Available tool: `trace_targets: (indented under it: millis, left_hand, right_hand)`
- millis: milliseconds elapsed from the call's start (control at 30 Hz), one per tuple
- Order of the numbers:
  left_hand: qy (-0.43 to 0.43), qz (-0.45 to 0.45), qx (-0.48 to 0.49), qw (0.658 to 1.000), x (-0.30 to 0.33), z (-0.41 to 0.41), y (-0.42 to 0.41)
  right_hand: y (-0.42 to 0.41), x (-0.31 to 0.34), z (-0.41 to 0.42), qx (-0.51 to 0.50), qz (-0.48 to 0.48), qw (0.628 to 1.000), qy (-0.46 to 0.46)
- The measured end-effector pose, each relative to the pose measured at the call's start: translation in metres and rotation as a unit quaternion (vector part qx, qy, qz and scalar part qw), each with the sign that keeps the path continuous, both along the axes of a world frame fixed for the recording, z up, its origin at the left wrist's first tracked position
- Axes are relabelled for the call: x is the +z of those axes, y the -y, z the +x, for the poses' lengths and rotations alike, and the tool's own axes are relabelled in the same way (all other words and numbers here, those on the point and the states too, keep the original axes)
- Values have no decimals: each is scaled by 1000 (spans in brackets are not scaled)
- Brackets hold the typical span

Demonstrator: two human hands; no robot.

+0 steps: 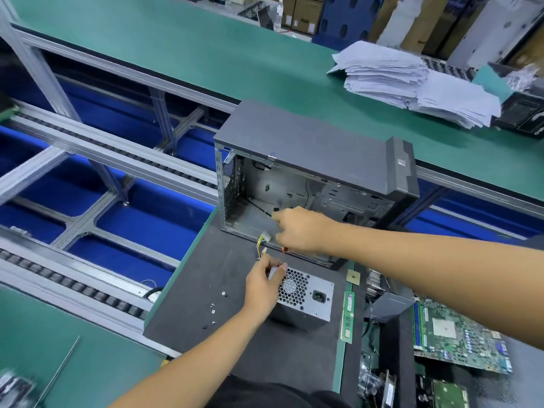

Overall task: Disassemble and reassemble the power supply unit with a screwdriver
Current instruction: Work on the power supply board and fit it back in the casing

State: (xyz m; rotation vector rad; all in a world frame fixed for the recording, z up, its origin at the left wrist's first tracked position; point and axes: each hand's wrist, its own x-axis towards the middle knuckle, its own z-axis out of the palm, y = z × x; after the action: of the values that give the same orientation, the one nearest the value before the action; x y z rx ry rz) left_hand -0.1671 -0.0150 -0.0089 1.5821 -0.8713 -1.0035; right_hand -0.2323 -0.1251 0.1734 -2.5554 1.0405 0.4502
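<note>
Nearest me is my left forearm, running up from the bottom edge to my left hand (263, 285), whose fingers are curled over the top left corner of the PSU (306, 298), gripping it. The PSU sits on the dark mat (206, 275) in front of the open case (309, 178), its fan grille and power socket facing me. Left of that hand I see a few loose screws (213, 312) scattered on the mat, well apart from the PSU. Farther left runs a roller conveyor (73, 287) with blue bins below. Yellow and black wires (259, 244) with a white plug rise between my two hands, at the case's lower edge. My right hand (303, 229) reaches into the case mouth, fingers bent and drawn together; something orange shows just under it, but I cannot tell whether it holds that or the wires. Right of the PSU a RAM stick (347, 316) lies along the mat's edge, and beyond it a green motherboard (459, 337). A paper stack (412, 81) sits on the far green bench.
</note>
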Motion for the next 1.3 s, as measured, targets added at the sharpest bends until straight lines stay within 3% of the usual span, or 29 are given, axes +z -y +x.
trace_targets:
  millis: [67, 133, 200, 233, 267, 300, 367, 433, 500, 567, 633, 700, 767, 867, 933, 1000, 1067, 1133, 1233, 1300]
  left_hand:
    - [-10, 3, 8, 1000, 1, 0, 1]
    - [-12, 13, 11, 1000, 2, 1, 2]
    - [-9, 7, 9, 1000, 2, 1, 1]
    - [-7, 3, 6, 1000, 2, 1, 0]
    - [-5, 1, 6, 1000, 3, 1, 0]
    - [-3, 3, 11, 1000, 3, 1, 0]
    - [3, 17, 23, 1000, 4, -1, 0]
    - [12, 14, 19, 1000, 5, -2, 1]
    - [20, 8, 16, 1000, 3, -3, 1]
    - [18, -1, 18, 1000, 3, -3, 1]
    - [10, 0, 21, 1000, 0, -2, 1]
    - [2, 11, 23, 1000, 0, -2, 1]
    - [-7, 15, 23, 1000, 0, -2, 1]
    - [-16, 12, 20, 1000, 0, -2, 1]
    - [-14, 9, 17, 1000, 1, -2, 0]
    - [-14, 7, 24, 1000, 2, -2, 0]
    - [-23, 15, 34, 999, 6, -2, 0]
    - [-23, 31, 41, 998, 8, -2, 0]
    - [-18, 34, 34, 999, 7, -3, 2]
    - [-8, 25, 25, 999, 8, -3, 2]
  right_hand:
    - [9, 9, -3, 213, -94, 969, -80]
    - [18, 20, -7, 433, -182, 870, -150]
    - [26, 25, -8, 570, -208, 781, -149]
    - [28, 25, -8, 604, -207, 756, -145]
    - [29, 24, -8, 609, -201, 755, -136]
    - [29, 22, -7, 582, -196, 778, -132]
    - [22, 13, -5, 424, -166, 882, -123]
    - [21, 4, -4, 176, -78, 977, -96]
    - [23, -1, -4, -31, 1, 998, -63]
    - [22, -2, -2, -96, 16, 994, -42]
    - [21, 0, -1, -20, -13, 999, -40]
    - [20, 5, -4, 158, -77, 981, -80]
    - [26, 10, -11, 348, -128, 920, -128]
    - [40, 22, -17, 523, -137, 822, -177]
    - [46, 23, -15, 609, -159, 764, -141]
    - [48, 19, -14, 649, -153, 741, -86]
    - [45, 16, -13, 623, -134, 769, -48]
    - [40, 13, -11, 521, -123, 843, -50]
    - [29, 4, -7, 247, -78, 962, -84]
    - [23, -4, -2, 62, -39, 996, -58]
